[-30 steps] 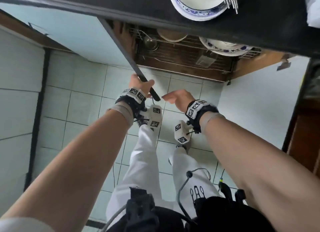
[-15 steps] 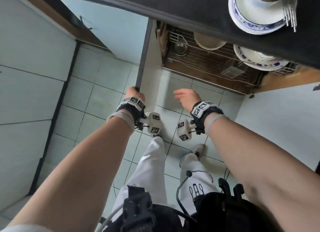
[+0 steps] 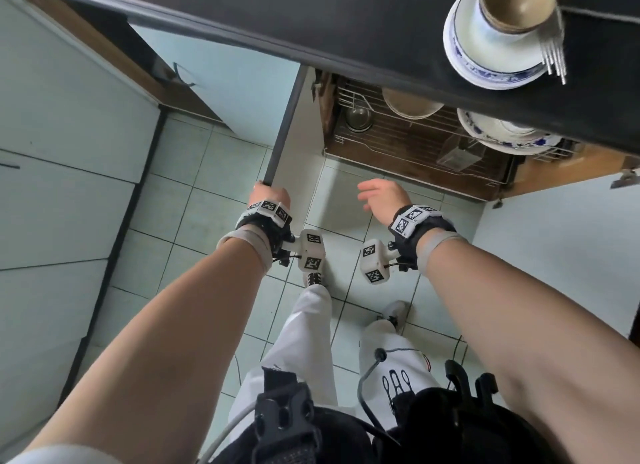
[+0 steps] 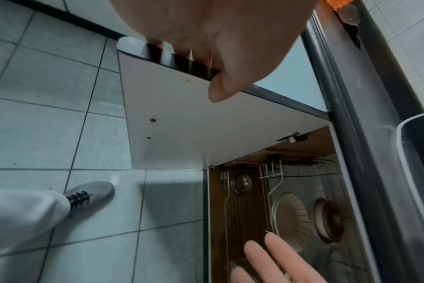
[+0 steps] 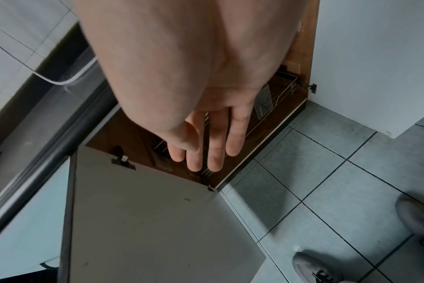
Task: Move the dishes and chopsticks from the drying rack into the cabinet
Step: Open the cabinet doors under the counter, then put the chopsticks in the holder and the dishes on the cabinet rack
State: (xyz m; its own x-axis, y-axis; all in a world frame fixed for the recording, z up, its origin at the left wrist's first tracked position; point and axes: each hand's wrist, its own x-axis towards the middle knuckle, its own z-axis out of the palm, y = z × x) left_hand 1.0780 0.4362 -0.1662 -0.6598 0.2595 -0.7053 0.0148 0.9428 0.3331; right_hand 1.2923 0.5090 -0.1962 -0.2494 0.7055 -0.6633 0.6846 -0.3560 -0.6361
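Note:
On the dark counter stands a stack of dishes [image 3: 498, 37], a blue-rimmed plate under bowls, with metal chopsticks [image 3: 554, 56] lying against it. Below it the cabinet is open, showing a wire rack [image 3: 415, 145], a pale plate [image 3: 410, 105], a blue-patterned plate [image 3: 502, 134] and a small metal bowl [image 3: 358, 117]. My left hand [image 3: 269, 195] grips the outer edge of the left cabinet door [image 3: 294, 127]; the left wrist view shows the fingers [image 4: 182, 57] curled over that edge. My right hand [image 3: 374, 193] hovers empty before the opening, its fingers [image 5: 206, 149] straight.
The right cabinet door [image 3: 554, 242] stands swung out on the right. The counter's front edge [image 3: 242, 37] overhangs the cabinet. My feet [image 3: 313, 278] are on the tiled floor just behind the hands. A white-rimmed tub [image 4: 414, 153] sits on the counter.
My left hand has swung the left door wider, out toward me and to the left. My right hand has come away from the door edge and now hangs free.

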